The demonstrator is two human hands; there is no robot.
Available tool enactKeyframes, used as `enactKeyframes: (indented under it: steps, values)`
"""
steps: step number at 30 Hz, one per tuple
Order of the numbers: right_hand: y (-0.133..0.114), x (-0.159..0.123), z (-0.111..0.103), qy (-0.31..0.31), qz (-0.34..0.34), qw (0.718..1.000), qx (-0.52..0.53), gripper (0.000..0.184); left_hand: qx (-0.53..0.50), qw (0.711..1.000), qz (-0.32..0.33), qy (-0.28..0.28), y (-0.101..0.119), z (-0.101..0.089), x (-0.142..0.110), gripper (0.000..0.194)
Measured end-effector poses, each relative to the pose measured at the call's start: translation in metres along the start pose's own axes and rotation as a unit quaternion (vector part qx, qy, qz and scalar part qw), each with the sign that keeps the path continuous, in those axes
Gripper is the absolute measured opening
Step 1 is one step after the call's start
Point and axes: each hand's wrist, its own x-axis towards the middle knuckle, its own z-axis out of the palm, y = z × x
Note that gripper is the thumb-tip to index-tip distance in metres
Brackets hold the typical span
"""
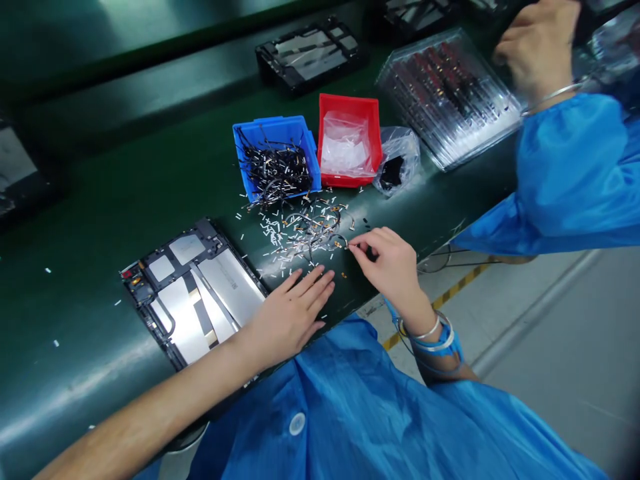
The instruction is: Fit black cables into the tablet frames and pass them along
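My left hand [295, 313] lies flat with its fingers stretched out, partly over the near corner of an opened tablet [225, 287] whose metal plates and ribbon cables show. Just beyond its fingertips is a loose pile of thin cables [317, 227] with small gold connectors, mixed with many small white strips [273, 233]. To the right, my right hand [387, 260] pinches thumb and forefinger together at the edge of this pile. A thin cable end seems to reach the fingertips, but what they hold is too small to make out.
A blue bin [307, 157] full of black cables stands beside a red bin [370, 110] with plastic bags. Next to them are a clear bag [400, 160] with black pieces and stacked clear trays [450, 93]. Another tablet [310, 53] lies behind. A co-worker's hand [543, 47] is at upper right.
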Motion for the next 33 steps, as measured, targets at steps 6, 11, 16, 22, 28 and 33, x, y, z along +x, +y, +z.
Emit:
enactKeyframes:
  steps: [6,11,16,22,28,33]
  values:
    - [0.006,0.019,0.012,-0.029,-0.078,0.994,-0.076,0.015,0.013,1.0,-0.013,-0.007,0.005,-0.001,0.001,0.056]
    - [0.007,0.016,0.017,-0.034,-0.05,0.997,-0.045,0.015,0.027,0.999,-0.017,-0.014,0.015,0.002,0.003,0.06]
    - [-0.002,0.002,0.007,-0.015,0.016,0.999,0.037,0.011,0.055,0.997,-0.051,-0.02,0.02,0.004,0.005,0.061]
    - [-0.002,-0.025,0.0,-0.012,0.092,0.993,0.069,0.012,0.068,0.995,-0.064,0.018,0.021,0.008,0.005,0.059]
    - [0.009,-0.039,-0.005,0.06,0.122,0.988,0.079,0.009,0.054,0.996,-0.07,0.033,0.021,0.011,0.004,0.056]
    - [0.018,-0.029,-0.005,-0.009,-0.008,0.996,0.086,0.015,0.05,0.996,-0.067,0.029,0.021,0.01,0.005,0.055]
